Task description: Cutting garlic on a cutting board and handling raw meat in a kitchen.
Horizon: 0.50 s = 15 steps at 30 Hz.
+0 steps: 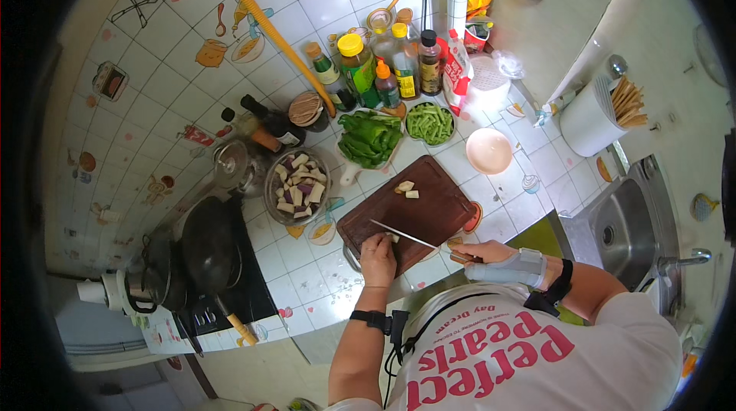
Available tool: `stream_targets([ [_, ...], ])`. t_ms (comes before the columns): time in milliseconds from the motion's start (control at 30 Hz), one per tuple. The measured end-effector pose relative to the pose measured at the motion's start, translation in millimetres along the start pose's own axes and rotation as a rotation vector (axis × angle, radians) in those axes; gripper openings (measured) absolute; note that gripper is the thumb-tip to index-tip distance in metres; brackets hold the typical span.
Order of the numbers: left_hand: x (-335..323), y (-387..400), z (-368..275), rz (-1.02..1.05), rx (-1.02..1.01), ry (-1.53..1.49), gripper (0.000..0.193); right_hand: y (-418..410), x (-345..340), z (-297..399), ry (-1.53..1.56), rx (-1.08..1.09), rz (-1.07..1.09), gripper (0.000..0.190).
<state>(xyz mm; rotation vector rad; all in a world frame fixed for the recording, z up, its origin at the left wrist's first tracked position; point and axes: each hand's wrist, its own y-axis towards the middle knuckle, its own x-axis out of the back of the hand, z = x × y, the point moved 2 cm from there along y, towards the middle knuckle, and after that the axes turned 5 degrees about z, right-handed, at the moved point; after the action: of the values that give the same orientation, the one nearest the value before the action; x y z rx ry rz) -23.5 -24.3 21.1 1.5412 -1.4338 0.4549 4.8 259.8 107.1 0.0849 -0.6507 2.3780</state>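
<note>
On the dark wooden cutting board (pixel 428 230), my left hand (pixel 378 258) holds a small pale piece of food (pixel 393 237) down near the front edge. My right hand (pixel 486 251), with a grey wrist brace behind it, grips the handle of a kitchen knife (pixel 405 230); the blade points left across the board, beside my left fingertips. Several pale cut pieces (pixel 411 194) lie farther back on the board. Behind it are a dish of green peppers (pixel 369 138) and a bowl of chopped green beans (pixel 430 123). A glass bowl of cut eggplant (pixel 300 188) stands to the left.
A pink bowl (pixel 489 151) is at the back right, below sauce bottles (pixel 359 69) along the tiled wall. A black wok (pixel 211 247) sits on the stove at left. At right are a white chopstick holder (pixel 592 123) and a steel sink (pixel 621 227).
</note>
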Motion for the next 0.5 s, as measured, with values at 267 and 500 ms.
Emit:
stream_targets([
  [267, -3, -1, 7, 0.043, -0.171, -0.043, 0.021, 1, -5, -3, 0.002, 0.035, 0.025, 0.061],
  [500, -7, -5, 14, 0.049, -0.210, 0.045, 0.029, -1, -12, -3, -0.110, 0.144, 0.019, 0.057],
])
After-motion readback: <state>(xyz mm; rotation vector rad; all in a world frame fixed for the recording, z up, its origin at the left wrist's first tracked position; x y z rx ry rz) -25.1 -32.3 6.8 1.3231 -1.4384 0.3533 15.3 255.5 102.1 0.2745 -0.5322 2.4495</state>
